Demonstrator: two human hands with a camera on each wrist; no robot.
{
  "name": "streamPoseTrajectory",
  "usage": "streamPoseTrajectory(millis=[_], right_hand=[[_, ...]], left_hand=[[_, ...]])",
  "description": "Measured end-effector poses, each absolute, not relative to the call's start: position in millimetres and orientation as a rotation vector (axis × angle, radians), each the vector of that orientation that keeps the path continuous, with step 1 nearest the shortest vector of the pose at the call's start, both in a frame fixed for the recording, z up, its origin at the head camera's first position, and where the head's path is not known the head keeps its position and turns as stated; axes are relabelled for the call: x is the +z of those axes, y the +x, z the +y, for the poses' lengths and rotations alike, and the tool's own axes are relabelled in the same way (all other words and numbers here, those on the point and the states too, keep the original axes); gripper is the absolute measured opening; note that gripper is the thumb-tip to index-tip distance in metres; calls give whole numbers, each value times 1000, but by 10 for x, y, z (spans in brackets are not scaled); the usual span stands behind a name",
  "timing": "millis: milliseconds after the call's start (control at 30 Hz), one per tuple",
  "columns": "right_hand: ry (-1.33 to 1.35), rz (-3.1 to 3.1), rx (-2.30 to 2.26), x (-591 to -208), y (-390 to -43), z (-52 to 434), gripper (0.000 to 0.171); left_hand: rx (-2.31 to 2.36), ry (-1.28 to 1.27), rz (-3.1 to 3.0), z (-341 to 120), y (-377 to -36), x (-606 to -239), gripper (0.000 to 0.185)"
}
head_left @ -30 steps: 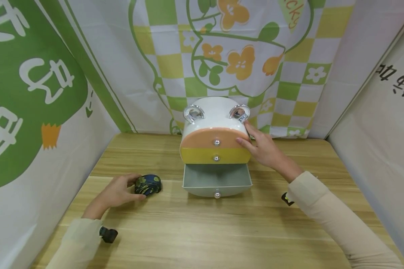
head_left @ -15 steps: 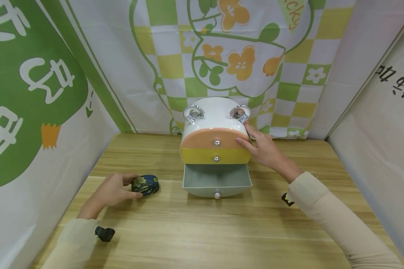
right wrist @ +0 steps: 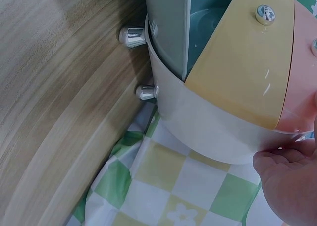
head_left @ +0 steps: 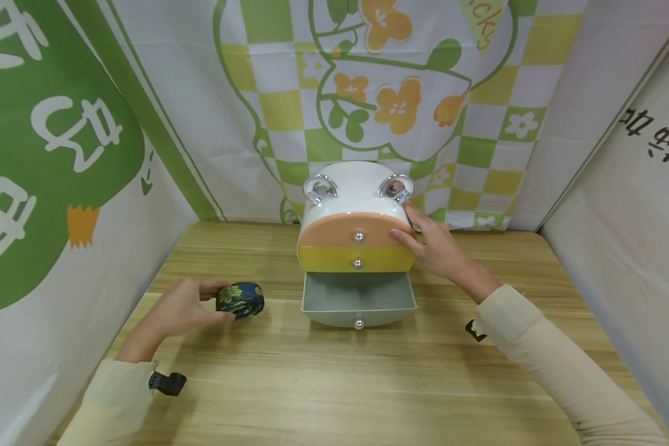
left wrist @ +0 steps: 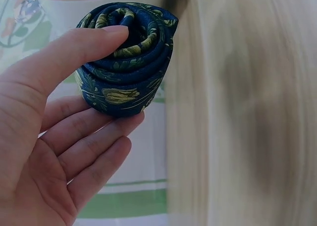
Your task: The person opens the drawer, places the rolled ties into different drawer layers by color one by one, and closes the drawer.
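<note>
My left hand (head_left: pixel 175 310) pinches a rolled-up necktie (head_left: pixel 240 300), dark blue with yellow-green flowers, between thumb and fingers. In the left wrist view the thumb lies over the coiled end of the necktie (left wrist: pixel 126 80), and the fingers support its side; it appears held off the table. My right hand (head_left: pixel 440 248) holds the right side of a small drawer box (head_left: pixel 357 186), its thumb on the front and its other fingers along the side. The box is white with orange and yellow closed drawers, and its grey-green bottom drawer (head_left: pixel 359 291) is pulled out with nothing visible inside.
The wooden table (head_left: pixel 334 384) extends around the box to both sides and the front. Behind stands a patterned cloth wall (head_left: pixel 290 111), with printed panels left and right. Silver ring-shaped ears (head_left: pixel 320 188) rise from the box top. Round silver knobs (head_left: pixel 359 324) project from the drawer fronts.
My left hand has drawn slightly left with the necktie, which has turned a little and come up. The right hand and the drawer box stay as they were.
</note>
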State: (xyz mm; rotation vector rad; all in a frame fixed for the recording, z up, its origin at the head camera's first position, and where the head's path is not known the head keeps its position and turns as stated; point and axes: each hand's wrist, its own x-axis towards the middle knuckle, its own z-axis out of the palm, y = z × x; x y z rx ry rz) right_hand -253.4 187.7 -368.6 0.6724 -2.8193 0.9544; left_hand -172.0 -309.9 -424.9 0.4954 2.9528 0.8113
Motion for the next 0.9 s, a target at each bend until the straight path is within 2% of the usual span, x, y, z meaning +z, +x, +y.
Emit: streamPoseTrajectory(millis=[533,900], right_hand=[[661,-2829,951,-3676,-2536,1871,85],[651,-2849,946,-3666,-2525,1868,85]], left_hand=[[727,623,2936,-2651,-1781,-3851,75],[730,773,2939,-2278,-1932,-3740,69]])
